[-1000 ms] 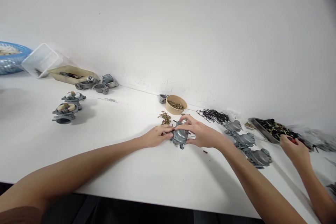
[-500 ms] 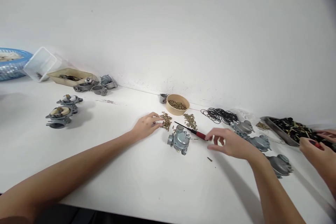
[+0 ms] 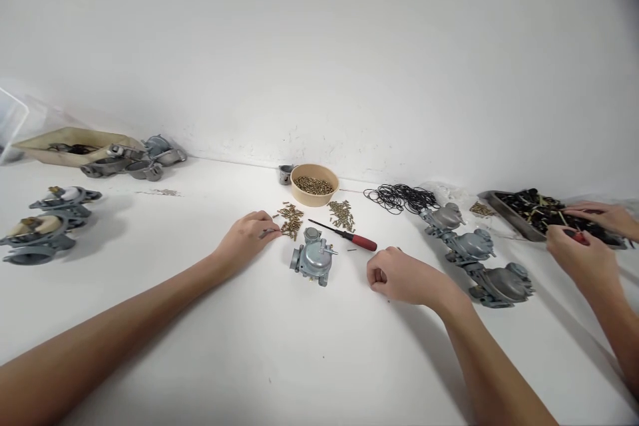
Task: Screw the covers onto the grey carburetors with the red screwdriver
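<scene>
My left hand [image 3: 249, 237] rests on the table at the left edge of a pile of brass screws [image 3: 291, 220]. Its fingers are pressed together, and a small grey pin-like piece [image 3: 267, 233] shows between them. A silver carburetor [image 3: 315, 257] stands on the table between my hands. My right hand [image 3: 405, 277] is low over the table to its right, thumb and fingers curled into a pinch; what they hold, if anything, is hidden. Between the carburetor and my right hand lies a red-handled screwdriver [image 3: 362, 241], with a thin metal pin [image 3: 352, 250] below it.
Behind are a tan bowl [image 3: 299, 198] of screws, another screw pile [image 3: 342, 214] and black rubber rings [image 3: 402, 198]. Several carburetors [image 3: 472, 246] stand right, beside a metal tray [image 3: 516, 226] where another person's hands [image 3: 586, 256] work. Open carburetor bodies [image 3: 40, 236] and a yellowish tray [image 3: 64, 158] are left.
The view has turned rightward. My right hand has moved from the screwdriver handle down toward me, its fingers closing over where a small screw lay. My left fingers have drawn back slightly from the pile.
</scene>
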Motion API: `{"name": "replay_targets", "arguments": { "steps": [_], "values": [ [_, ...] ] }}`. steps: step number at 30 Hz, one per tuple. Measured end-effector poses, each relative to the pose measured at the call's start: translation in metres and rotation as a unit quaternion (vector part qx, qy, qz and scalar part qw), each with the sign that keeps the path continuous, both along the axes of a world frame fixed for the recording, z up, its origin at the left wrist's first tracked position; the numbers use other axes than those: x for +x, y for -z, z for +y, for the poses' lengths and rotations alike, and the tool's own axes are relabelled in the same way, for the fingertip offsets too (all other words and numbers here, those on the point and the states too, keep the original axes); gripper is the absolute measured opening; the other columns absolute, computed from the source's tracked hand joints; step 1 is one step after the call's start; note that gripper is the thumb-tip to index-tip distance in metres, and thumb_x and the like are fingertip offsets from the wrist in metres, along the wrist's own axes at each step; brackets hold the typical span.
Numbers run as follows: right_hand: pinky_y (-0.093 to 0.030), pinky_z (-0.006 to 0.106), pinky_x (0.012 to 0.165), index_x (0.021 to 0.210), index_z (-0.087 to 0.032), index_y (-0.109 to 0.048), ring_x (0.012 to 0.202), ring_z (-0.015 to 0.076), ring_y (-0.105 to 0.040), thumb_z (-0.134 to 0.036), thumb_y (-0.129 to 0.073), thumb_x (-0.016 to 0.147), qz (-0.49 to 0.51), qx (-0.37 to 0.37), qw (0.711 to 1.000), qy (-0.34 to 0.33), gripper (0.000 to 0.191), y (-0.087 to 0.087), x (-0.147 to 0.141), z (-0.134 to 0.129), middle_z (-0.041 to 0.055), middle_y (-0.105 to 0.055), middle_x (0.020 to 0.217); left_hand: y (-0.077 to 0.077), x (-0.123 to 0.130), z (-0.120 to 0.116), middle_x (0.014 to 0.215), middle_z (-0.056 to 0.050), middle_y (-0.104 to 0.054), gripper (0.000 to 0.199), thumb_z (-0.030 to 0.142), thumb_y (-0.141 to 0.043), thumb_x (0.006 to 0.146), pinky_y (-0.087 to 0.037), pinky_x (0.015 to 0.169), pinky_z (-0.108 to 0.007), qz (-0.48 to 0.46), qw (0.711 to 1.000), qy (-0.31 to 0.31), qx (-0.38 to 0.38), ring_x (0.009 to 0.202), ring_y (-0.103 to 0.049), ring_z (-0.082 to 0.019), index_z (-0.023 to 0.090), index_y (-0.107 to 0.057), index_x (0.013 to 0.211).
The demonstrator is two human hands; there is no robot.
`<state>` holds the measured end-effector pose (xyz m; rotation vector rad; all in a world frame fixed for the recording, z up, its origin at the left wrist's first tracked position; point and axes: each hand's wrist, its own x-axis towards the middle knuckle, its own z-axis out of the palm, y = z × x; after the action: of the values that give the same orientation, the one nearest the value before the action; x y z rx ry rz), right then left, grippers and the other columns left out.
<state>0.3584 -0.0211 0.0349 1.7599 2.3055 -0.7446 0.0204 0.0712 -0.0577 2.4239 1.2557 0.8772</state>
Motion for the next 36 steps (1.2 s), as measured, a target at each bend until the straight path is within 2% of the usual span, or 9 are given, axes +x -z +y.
{"name": "replay_targets", "arguments": {
  "steps": [2,5,10,16,20,24,29,33,36],
  "values": [
    [-0.031,0.027,0.053,0.052,-0.019,-0.042,0.054,0.0119,-0.042,-0.001,-0.053,0.066,0.0,0.022,0.999,-0.028,0.025,-0.002,-0.002,0.0,-0.0025,-0.054,0.054,-0.002,0.002,-0.002,0.1,-0.007,-0.075,0.029,0.036,-0.057,0.099,-0.056,0.085,-0.034,0.002,1.0,-0.003,0.002,0.088,-0.07,-0.021,0.021,-0.08,0.091],
    [-0.031,0.027,0.052,0.06,-0.021,-0.051,0.054,0.0117,-0.042,-0.007,-0.055,0.074,0.022,0.061,0.997,-0.05,0.02,-0.003,-0.003,0.002,-0.004,-0.053,0.057,-0.005,0.003,-0.004,0.099,-0.008,-0.078,0.026,0.034,-0.058,0.096,-0.056,0.089,-0.034,-0.01,1.0,-0.01,-0.005,0.09,-0.072,-0.023,0.019,-0.079,0.092],
    [-0.043,0.028,0.06,0.079,-0.023,-0.07,0.062,0.0139,-0.055,-0.025,-0.058,0.09,0.162,0.138,0.975,-0.066,0.017,0.006,-0.003,0.012,-0.0001,-0.066,0.07,-0.009,-0.004,-0.001,0.088,-0.004,-0.081,0.026,0.034,-0.059,0.094,-0.059,0.082,-0.033,-0.031,0.999,-0.038,-0.021,0.075,-0.075,-0.021,0.02,-0.081,0.095],
    [-0.049,0.029,0.059,0.081,-0.024,-0.081,0.066,0.0162,-0.063,-0.043,-0.074,0.087,0.343,0.206,0.916,0.037,0.021,0.027,-0.015,0.024,0.0053,-0.075,0.083,-0.016,-0.006,-0.003,0.091,-0.003,-0.083,0.024,0.035,-0.065,0.09,-0.067,0.079,-0.032,-0.12,0.99,-0.045,-0.059,0.075,-0.078,-0.021,0.019,-0.082,0.092],
    [-0.058,0.031,0.06,0.081,-0.021,-0.079,0.063,0.0183,-0.068,-0.049,-0.079,0.082,0.401,0.208,0.886,0.106,0.028,0.035,-0.03,0.023,0.0055,-0.076,0.075,-0.03,0.002,-0.019,0.094,-0.005,-0.083,0.027,0.039,-0.07,0.088,-0.07,0.078,-0.033,-0.21,0.973,-0.012,-0.095,0.083,-0.079,-0.022,0.016,-0.083,0.092],
    [-0.061,0.03,0.058,0.077,-0.019,-0.077,0.055,0.018,-0.069,-0.047,-0.083,0.078,0.435,0.205,0.862,0.156,0.028,0.036,-0.039,0.021,0.0035,-0.073,0.063,-0.044,0.012,-0.043,0.094,-0.003,-0.083,0.02,0.032,-0.072,0.088,-0.071,0.076,-0.03,-0.223,0.967,0.047,-0.109,0.085,-0.079,-0.021,0.018,-0.084,0.094],
    [-0.067,0.037,0.067,0.08,-0.019,-0.081,0.069,0.0229,-0.076,-0.05,-0.081,0.078,0.46,0.208,0.846,0.171,0.031,0.04,-0.04,0.022,0.0072,-0.079,0.078,-0.046,0.021,-0.061,0.093,-0.003,-0.083,0.018,0.028,-0.067,0.093,-0.07,0.074,-0.028,-0.216,0.965,0.128,-0.076,0.077,-0.077,-0.016,0.02,-0.084,0.095],
    [-0.069,0.042,0.081,0.087,-0.019,-0.083,0.083,0.0258,-0.08,-0.053,-0.08,0.079,0.471,0.188,0.848,0.155,0.034,0.042,-0.042,0.023,0.0094,-0.082,0.095,-0.041,0.024,-0.064,0.093,-0.005,-0.082,0.02,0.029,-0.065,0.095,-0.068,0.068,-0.026,-0.212,0.965,0.144,-0.051,0.076,-0.077,-0.017,0.02,-0.083,0.094],
    [-0.069,0.042,0.086,0.095,-0.02,-0.08,0.087,0.0262,-0.081,-0.049,-0.081,0.08,0.474,0.171,0.85,0.153,0.032,0.04,-0.046,0.02,0.0082,-0.082,0.096,-0.04,0.024,-0.063,0.093,-0.004,-0.082,0.018,0.025,-0.066,0.095,-0.067,0.067,-0.025,-0.217,0.963,0.16,-0.022,0.077,-0.077,-0.017,0.02,-0.083,0.095]
  ]
}}
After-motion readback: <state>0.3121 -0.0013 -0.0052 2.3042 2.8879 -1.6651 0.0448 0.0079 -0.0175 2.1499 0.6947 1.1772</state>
